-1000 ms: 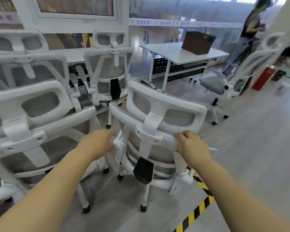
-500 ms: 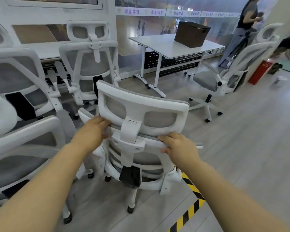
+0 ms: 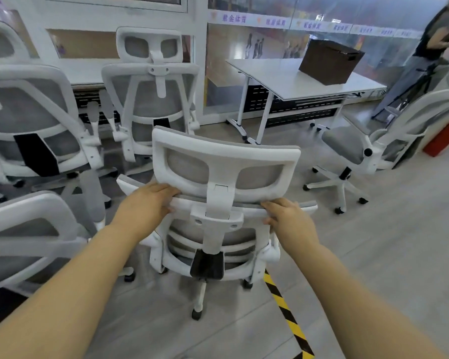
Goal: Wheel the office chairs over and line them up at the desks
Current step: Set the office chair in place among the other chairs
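Note:
A white office chair (image 3: 224,161) with grey mesh stands right in front of me, its back facing me. My left hand (image 3: 147,204) grips the top rail of its backrest on the left of the headrest post. My right hand (image 3: 287,220) grips the same rail on the right. A white desk (image 3: 285,79) with a brown box (image 3: 329,60) on it stands ahead to the right by the glass wall. Several more white chairs (image 3: 151,99) are parked at the left along another desk.
A lone chair (image 3: 360,143) stands at the right on the grey floor. A person (image 3: 436,40) stands at the far right. Black-and-yellow floor tape (image 3: 285,309) runs below the chair. A red box (image 3: 443,136) sits by the right wall.
The chair in my hands has rolled and turned, so its back now faces me squarely. The parked chairs have slid left in view, and the desk with the box is nearer.

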`<act>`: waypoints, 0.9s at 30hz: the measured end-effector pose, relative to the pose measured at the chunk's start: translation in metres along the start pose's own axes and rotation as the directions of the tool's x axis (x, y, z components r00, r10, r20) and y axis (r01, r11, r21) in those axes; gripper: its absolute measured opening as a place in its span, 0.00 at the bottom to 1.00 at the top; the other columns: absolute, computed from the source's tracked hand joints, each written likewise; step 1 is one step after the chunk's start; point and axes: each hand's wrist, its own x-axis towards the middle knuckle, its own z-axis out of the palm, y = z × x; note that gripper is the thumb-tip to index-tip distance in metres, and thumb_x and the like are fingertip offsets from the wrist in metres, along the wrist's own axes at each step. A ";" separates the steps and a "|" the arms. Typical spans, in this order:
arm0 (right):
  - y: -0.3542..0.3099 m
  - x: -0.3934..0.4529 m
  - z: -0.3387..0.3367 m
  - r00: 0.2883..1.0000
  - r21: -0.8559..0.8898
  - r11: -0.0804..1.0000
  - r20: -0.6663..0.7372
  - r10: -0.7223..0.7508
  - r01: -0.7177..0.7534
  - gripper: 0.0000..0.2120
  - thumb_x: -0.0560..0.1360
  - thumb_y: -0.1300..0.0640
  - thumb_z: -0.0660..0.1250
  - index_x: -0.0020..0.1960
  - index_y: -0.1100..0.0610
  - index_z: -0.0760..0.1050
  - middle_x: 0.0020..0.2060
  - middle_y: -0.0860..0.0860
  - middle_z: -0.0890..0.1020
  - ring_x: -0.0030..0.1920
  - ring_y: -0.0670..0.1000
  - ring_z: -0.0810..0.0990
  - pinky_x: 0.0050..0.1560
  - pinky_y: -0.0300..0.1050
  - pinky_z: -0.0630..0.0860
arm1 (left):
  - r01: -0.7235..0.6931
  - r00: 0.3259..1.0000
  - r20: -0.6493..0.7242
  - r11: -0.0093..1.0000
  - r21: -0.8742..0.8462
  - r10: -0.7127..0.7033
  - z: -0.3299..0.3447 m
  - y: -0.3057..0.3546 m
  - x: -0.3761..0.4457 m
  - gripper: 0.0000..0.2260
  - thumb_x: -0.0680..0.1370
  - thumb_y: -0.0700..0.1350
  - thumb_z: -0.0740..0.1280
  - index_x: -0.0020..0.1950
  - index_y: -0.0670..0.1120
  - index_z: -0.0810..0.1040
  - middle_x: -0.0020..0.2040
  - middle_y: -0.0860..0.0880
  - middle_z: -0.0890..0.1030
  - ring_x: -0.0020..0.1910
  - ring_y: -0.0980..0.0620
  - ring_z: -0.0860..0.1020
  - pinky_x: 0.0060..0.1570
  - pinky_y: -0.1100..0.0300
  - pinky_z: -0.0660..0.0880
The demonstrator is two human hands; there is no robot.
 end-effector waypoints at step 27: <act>0.068 0.179 -0.001 0.946 0.244 0.963 0.272 -0.177 0.110 0.17 0.79 0.57 0.59 0.67 0.49 0.70 0.68 0.48 0.70 0.73 0.57 0.54 0.74 0.52 0.49 | 0.489 0.869 0.098 0.872 -0.026 -0.485 0.006 0.001 0.092 0.17 0.77 0.43 0.64 0.66 0.53 0.73 0.63 0.52 0.78 0.61 0.51 0.75 0.60 0.59 0.68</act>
